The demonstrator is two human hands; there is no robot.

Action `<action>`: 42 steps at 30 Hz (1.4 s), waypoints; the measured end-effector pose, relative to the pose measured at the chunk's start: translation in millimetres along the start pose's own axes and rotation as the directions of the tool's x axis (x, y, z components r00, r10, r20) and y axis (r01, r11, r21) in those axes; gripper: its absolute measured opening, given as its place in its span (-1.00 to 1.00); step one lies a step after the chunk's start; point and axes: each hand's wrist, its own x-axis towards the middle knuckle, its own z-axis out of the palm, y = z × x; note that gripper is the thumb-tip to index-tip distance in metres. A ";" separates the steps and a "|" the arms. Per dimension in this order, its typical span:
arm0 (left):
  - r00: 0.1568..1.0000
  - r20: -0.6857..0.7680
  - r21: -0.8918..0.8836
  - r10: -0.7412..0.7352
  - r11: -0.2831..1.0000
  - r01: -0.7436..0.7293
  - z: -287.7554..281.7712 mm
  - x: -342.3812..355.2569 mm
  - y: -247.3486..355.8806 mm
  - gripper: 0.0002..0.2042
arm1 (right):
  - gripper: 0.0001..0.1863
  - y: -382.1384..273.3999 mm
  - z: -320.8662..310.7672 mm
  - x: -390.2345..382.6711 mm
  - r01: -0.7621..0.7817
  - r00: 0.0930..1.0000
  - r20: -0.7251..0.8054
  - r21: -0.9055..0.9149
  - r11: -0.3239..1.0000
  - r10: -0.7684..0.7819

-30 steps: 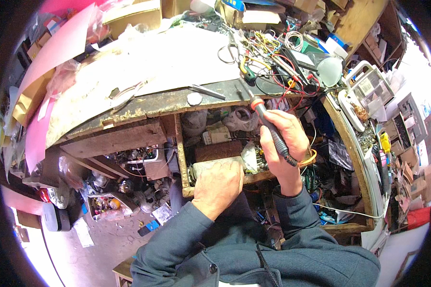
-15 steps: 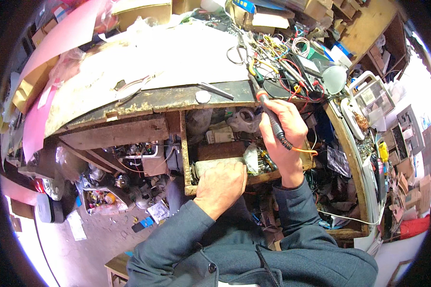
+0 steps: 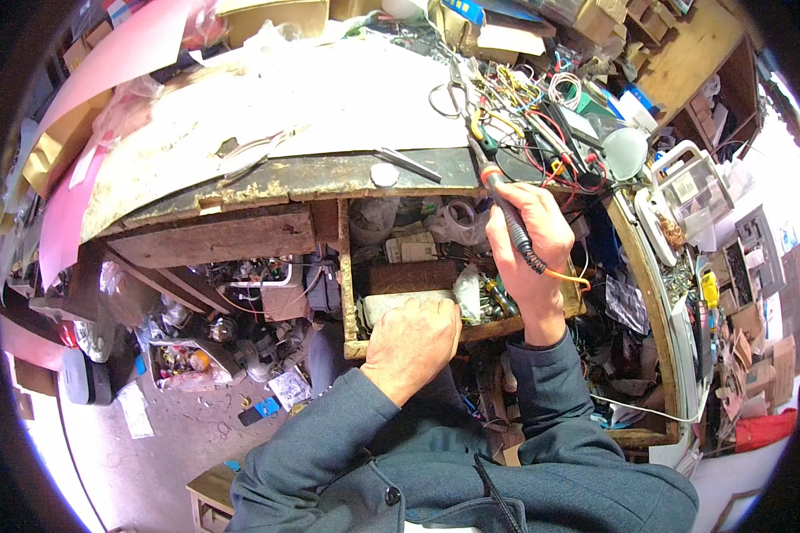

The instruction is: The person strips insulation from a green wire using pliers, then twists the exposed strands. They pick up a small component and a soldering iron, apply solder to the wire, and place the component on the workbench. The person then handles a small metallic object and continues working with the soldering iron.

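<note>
My right hand (image 3: 538,249) is wrapped round a soldering iron (image 3: 510,218) with a dark ribbed handle and an orange collar. An orange cable (image 3: 567,278) leaves its lower end. The iron points up over the front edge of the bench, toward a pair of scissors (image 3: 458,82). At the front of a pulled-out wooden drawer (image 3: 346,266), my left hand (image 3: 411,346) is closed, its knuckles up and its fingers curled over the front board; the fingertips are hidden. Inside the drawer lie a roll of tape (image 3: 460,216), a brown block (image 3: 411,277) and a crumpled plastic bag (image 3: 373,218).
A white sheet (image 3: 329,102) covers the bench top (image 3: 302,178). Tweezers (image 3: 409,165) and a small white disc (image 3: 384,175) lie along its edge. Tangled wires and probes (image 3: 542,133) crowd the right end. A box of parts (image 3: 191,364) stands on the floor at left.
The view has shifted slightly. My right hand still holds the soldering iron, and my left hand stays at the drawer front.
</note>
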 end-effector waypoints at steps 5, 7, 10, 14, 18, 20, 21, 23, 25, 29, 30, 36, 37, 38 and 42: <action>1.000 0.020 0.001 -0.013 1.000 0.013 0.6 -0.4 0.0 -0.82 | -0.63 -4.7 1.9 1.3 -0.012 1.000 0.001 0.000 1.000 0.012; 1.000 0.023 -0.001 -0.016 1.000 0.017 0.9 -0.6 -0.1 -0.82 | -0.63 -3.8 2.7 0.6 -0.010 1.000 -0.003 -0.001 1.000 0.010; 1.000 -0.003 -0.015 -0.008 1.000 0.008 3.0 -0.8 -0.7 -0.82 | -0.63 -2.9 2.3 1.1 0.002 1.000 -0.003 -0.008 1.000 -0.002; 1.000 0.006 -0.007 -0.007 1.000 0.007 3.8 -0.8 -1.2 -0.82 | -0.64 -2.2 1.5 2.6 0.015 1.000 0.004 -0.006 1.000 -0.015; 1.000 0.003 -0.017 -0.008 1.000 0.008 2.7 -1.0 -0.9 -0.83 | -0.65 -3.4 1.2 2.5 0.005 1.000 0.005 -0.014 1.000 -0.005; 1.000 0.002 -0.023 -0.009 1.000 0.009 2.7 -0.7 -0.4 -0.83 | -0.66 -3.7 0.7 3.0 -0.002 1.000 0.007 -0.012 1.000 0.002; 1.000 0.002 -0.024 -0.012 1.000 0.012 2.4 -0.5 0.0 -0.83 | -0.66 -3.9 0.4 3.5 0.000 1.000 0.009 -0.013 1.000 0.000; 1.000 0.000 -0.020 -0.014 1.000 0.014 2.9 -1.2 -0.4 -0.84 | -0.66 -4.2 0.7 3.3 0.004 1.000 0.010 -0.010 1.000 -0.004; 1.000 -0.008 -0.019 -0.010 1.000 0.010 3.9 -1.2 -0.9 -0.84 | -0.66 -4.2 0.5 3.6 0.007 1.000 0.011 -0.009 1.000 -0.007; 1.000 -0.002 0.000 -0.018 1.000 0.018 0.0 -0.3 1.7 -0.84 | -0.68 -4.2 -0.4 3.5 -0.017 1.000 0.019 -0.011 1.000 0.018; 1.000 -0.004 -0.005 -0.012 1.000 0.012 0.5 -0.4 1.1 -0.84 | -0.68 -4.0 -0.6 3.5 -0.014 1.000 0.018 -0.011 1.000 0.014; 1.000 -0.010 0.000 -0.004 1.000 0.004 2.0 -0.7 -0.2 -0.84 | -0.68 -4.3 -0.9 4.5 -0.021 1.000 0.021 -0.003 1.000 0.021; 1.000 -0.011 -0.002 -0.006 1.000 0.006 2.2 -0.7 -0.1 -0.84 | -0.68 -4.2 -0.9 4.5 -0.020 1.000 0.021 -0.002 1.000 0.020; 1.000 -0.005 -0.005 -0.012 1.000 0.012 1.7 -0.7 0.1 -0.84 | -0.68 -4.0 -0.8 4.5 -0.019 1.000 0.022 -0.001 1.000 0.019; 1.000 0.002 -0.007 -0.017 1.000 0.017 0.8 -0.2 0.7 -0.84 | -0.67 -2.6 -0.1 3.6 -0.003 1.000 0.009 -0.015 1.000 0.003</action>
